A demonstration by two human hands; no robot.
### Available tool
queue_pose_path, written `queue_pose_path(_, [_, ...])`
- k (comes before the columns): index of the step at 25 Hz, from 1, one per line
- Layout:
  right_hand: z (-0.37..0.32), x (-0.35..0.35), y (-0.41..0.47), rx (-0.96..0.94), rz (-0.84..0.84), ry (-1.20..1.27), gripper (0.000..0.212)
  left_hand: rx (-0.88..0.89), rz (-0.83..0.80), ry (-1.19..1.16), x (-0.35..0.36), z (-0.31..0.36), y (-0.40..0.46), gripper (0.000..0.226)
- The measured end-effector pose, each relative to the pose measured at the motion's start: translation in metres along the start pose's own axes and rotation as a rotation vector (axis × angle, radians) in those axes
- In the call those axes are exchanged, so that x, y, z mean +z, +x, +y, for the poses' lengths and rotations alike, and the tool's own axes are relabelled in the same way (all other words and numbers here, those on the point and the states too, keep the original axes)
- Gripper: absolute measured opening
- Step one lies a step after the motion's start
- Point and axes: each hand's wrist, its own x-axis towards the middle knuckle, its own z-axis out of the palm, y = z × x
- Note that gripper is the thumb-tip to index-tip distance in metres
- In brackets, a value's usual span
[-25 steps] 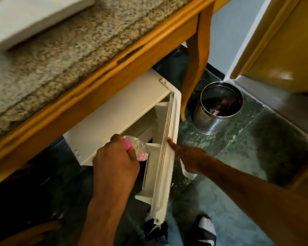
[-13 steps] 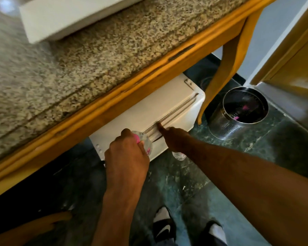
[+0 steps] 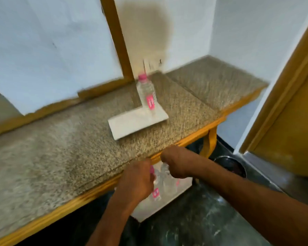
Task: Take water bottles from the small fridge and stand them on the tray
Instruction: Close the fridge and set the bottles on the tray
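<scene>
A clear bottle with a pink cap (image 3: 156, 189) is gripped in the closed left hand (image 3: 136, 181), and a 2nd clear bottle (image 3: 164, 170) is held by the closed right hand (image 3: 176, 161), both just below the counter's wood front edge (image 3: 100, 189) and in front of the white fridge top (image 3: 169, 197). One bottle (image 3: 147, 93) is seen upright at the far right corner of the white tray (image 3: 132, 124), approx. mid-counter. Bare granite (image 3: 52, 157) is left btwn tray and front edge, w/ more open at left & right.
</scene>
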Motion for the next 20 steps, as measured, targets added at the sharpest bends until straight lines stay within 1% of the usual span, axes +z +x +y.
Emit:
queue_pose_path(1, [-0.009, -0.041, -0.013, -0.008, 0.028, -0.027, 0.006, 0.025, 0.027, 0.003, -0.031, 0.009, -0.007, 0.013])
queue_pose_path(3, [-0.026, -0.115, -0.035, -0.035, 0.095, -0.065, 0.02, 0.059, 0.102, -0.005, -0.091, 0.027, -0.017, 0.01])
queue_pose_path(5, [-0.045, -0.179, -0.05, -0.06, 0.174, -0.078, 0.023, 0.05, 0.18, -0.026, -0.15, 0.039, -0.024, 0.01])
queue_pose_path(7, [-0.062, -0.229, -0.05, -0.083, 0.249, -0.048, 0.018, 0.056, 0.254, -0.028, -0.201, 0.044, -0.019, 0.011])
queue_pose_path(10, [-0.078, -0.286, -0.032, -0.164, 0.348, -0.112, 0.023, 0.077, 0.306, 0.032, -0.259, 0.042, 0.0, 0.003])
queue_pose_path(12, [-0.08, -0.31, -0.008, -0.176, 0.385, -0.123, 0.022, 0.054, 0.337, 0.027, -0.281, 0.031, 0.022, 0.006])
queue_pose_path(14, [-0.078, -0.317, 0.018, -0.172, 0.395, -0.136, 0.019, 0.046, 0.338, 0.021, -0.288, 0.017, 0.047, 0.01])
queue_pose_path(17, [-0.072, -0.304, 0.064, -0.153, 0.366, -0.132, 0.02, 0.073, 0.248, 0.042, -0.283, -0.012, 0.09, 0.011])
queue_pose_path(19, [-0.066, -0.287, 0.09, -0.125, 0.325, -0.116, 0.021, 0.089, 0.187, 0.071, -0.271, -0.03, 0.115, 0.008])
queue_pose_path(20, [-0.062, -0.279, 0.104, -0.124, 0.305, -0.117, 0.02, 0.088, 0.159, 0.05, -0.262, -0.037, 0.127, 0.006])
